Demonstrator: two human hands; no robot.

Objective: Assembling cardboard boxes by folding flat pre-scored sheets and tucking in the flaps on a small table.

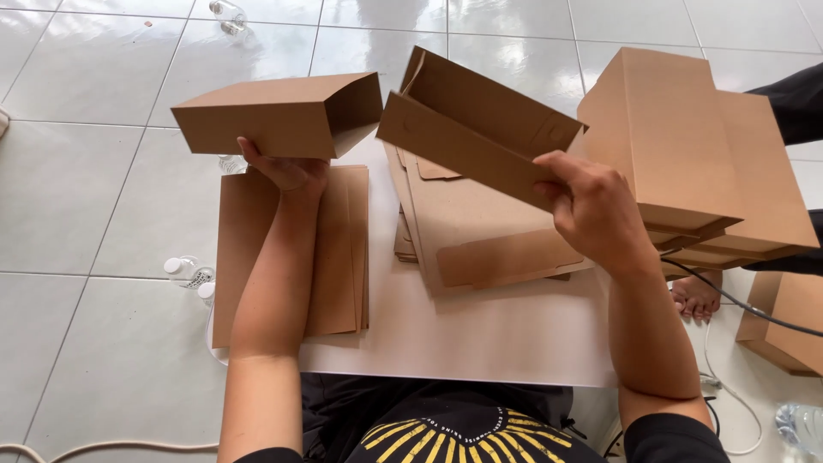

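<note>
The left hand (287, 171) is holding a folded box (279, 116) up over the flat stack (343, 249), fingers closed under its edge. The right hand (596, 210) is gripping a half-open box (467, 129) above the white surface (480, 334); pressing its creases square while supporting the long panel would likely be keeping it true. Its far flaps are hard to make out, and the right fingers' tips are hidden behind cardboard.

A bare foot (696, 296) shows only toes under stacked boxes (686, 146); a bottle (801, 426) is cut off.
</note>
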